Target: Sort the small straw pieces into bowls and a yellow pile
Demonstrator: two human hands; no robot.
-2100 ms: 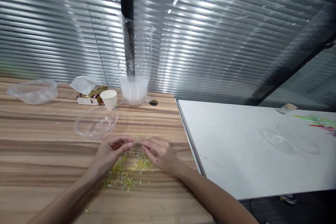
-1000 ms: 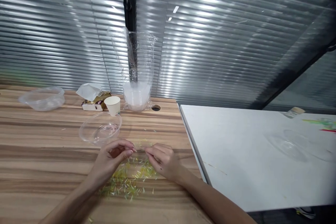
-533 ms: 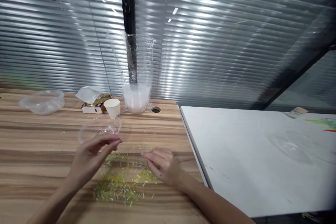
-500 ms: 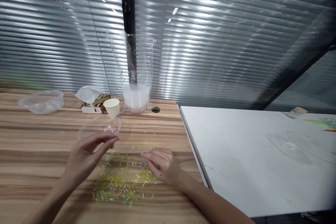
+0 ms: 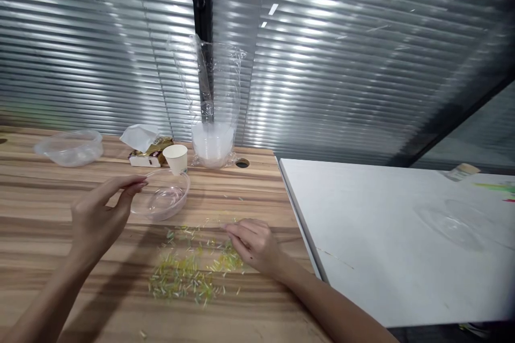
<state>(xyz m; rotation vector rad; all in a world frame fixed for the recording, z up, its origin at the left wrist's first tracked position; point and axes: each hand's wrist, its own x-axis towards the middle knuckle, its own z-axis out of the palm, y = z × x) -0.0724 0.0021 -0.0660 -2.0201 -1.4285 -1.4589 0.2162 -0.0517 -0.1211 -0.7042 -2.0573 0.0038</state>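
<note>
Small yellow, green and clear plastic bits (image 5: 181,276) lie scattered over the wooden table in front of me. At their right edge is my right hand (image 5: 257,246), thumb and fingertips pinched together low over the wood. Whatever sits in that pinch is too small to make out. My left hand (image 5: 100,214) is raised at the left rim of a clear round plastic bowl (image 5: 169,206), its thumb and fingers also pinched. I cannot tell whether it touches the rim or what it holds. Inside the bowl I see a faint pinkish sheen.
Behind the bowl stand a paper cup (image 5: 176,158), a tissue box (image 5: 147,156) and bagged clear bowls (image 5: 213,144). Another clear container (image 5: 72,149) is at the far left. A white table (image 5: 362,236) adjoins on the right, with a clear lid-like piece (image 5: 450,225) on it.
My left hand has moved left, from over the bits to the bowl's left rim, uncovering more of the bowl. My right hand stays nearly in place by the bits.
</note>
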